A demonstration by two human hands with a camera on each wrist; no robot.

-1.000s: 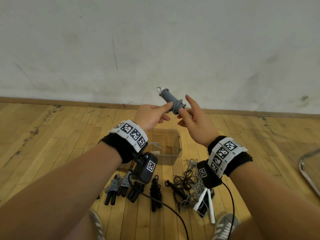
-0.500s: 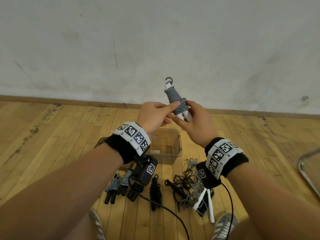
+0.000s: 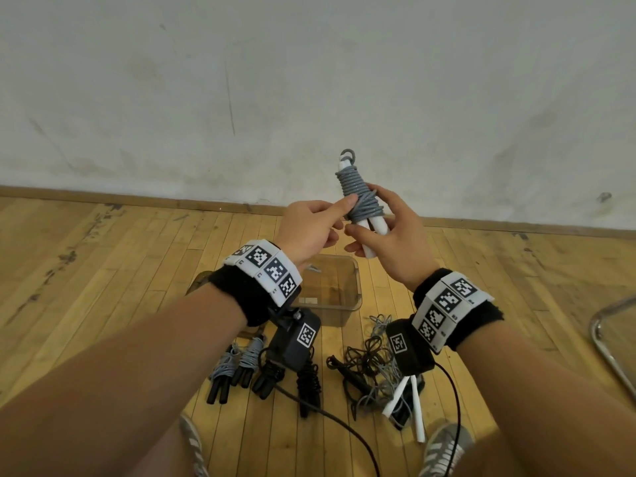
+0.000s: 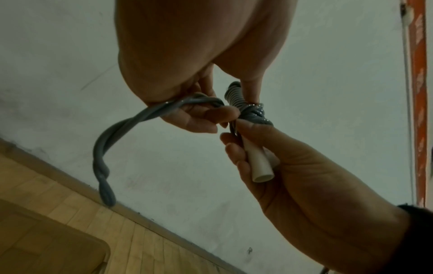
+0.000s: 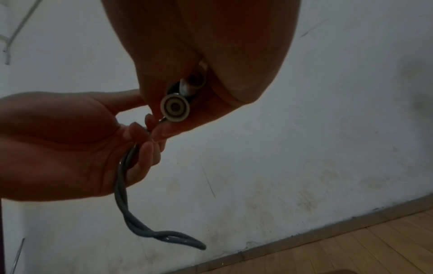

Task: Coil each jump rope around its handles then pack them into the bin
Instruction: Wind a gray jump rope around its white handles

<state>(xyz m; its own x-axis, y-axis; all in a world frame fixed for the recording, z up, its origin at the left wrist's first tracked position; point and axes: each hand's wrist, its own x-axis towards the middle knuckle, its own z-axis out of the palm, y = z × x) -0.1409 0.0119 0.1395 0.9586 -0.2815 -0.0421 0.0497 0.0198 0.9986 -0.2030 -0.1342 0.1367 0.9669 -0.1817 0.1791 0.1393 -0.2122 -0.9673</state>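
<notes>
I hold a grey jump rope (image 3: 358, 194) coiled round its two white handles (image 3: 373, 232) upright at chest height. My right hand (image 3: 385, 232) grips the handles (image 4: 259, 163) low down. My left hand (image 3: 309, 228) pinches the doubled loose end of the rope (image 4: 131, 126) beside the coil (image 4: 253, 113), its index finger against the windings. That loose tail (image 5: 131, 213) hangs twisted below the left palm. The clear bin (image 3: 339, 294) sits on the floor beneath my hands.
On the wooden floor in front of the bin lie coiled ropes with black handles (image 3: 237, 366), a tangled pile of loose ropes (image 3: 371, 366) and a white-handled one (image 3: 409, 401). A metal chair frame (image 3: 612, 346) stands at the right. My shoes (image 3: 444, 449) are at the bottom edge.
The coiled bundle has swung from lying tilted to standing nearly upright. My right hand went from open fingers beside it to gripping the handles; the left hand stays at the coil.
</notes>
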